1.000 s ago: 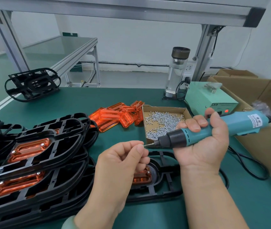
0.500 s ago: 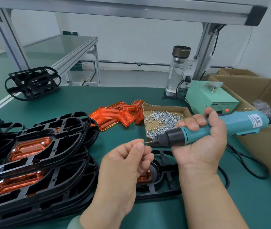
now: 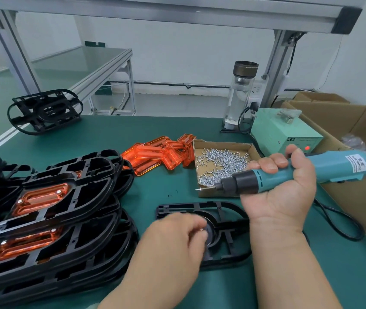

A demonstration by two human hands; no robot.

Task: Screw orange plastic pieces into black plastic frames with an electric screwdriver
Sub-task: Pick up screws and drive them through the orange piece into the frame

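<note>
Black plastic frame [image 3: 222,206] lies flat on the green bench [image 3: 166,130], nearest us and half covered by the left hand [image 3: 173,241], which rests on its middle. Motion blur keeps us from telling whether those fingers pinch anything or merely press down, and the orange piece we expect in its recess is hidden beneath them. Just beyond, to the right, the right hand [image 3: 282,192] is wrapped tight round the teal electric screwdriver [image 3: 333,168], held roughly level and clear of the work, with 1 screw [image 3: 198,189] on the tip of its bit.

We judge the step in hand to be driving a screw into this frame: the screw is loaded, but the tool is not yet over a hole. The next move, we think, calls for tipping the driver upright, finding the hole beside the left fingers and pinning the frame so it cannot turn. The screw clings only to the bit and could drop on the way.

To the left, a stack of black frames [image 3: 66,219] carries at least 2 orange pieces [image 3: 39,199] already fastened. Farther back lie loose orange pieces [image 3: 155,152], just beside a cardboard tray [image 3: 222,142] of screws. Beyond them are the pale green power box [image 3: 284,134], a clear bottle [image 3: 242,97] and 1 lone frame [image 3: 43,110] at far left.
</note>
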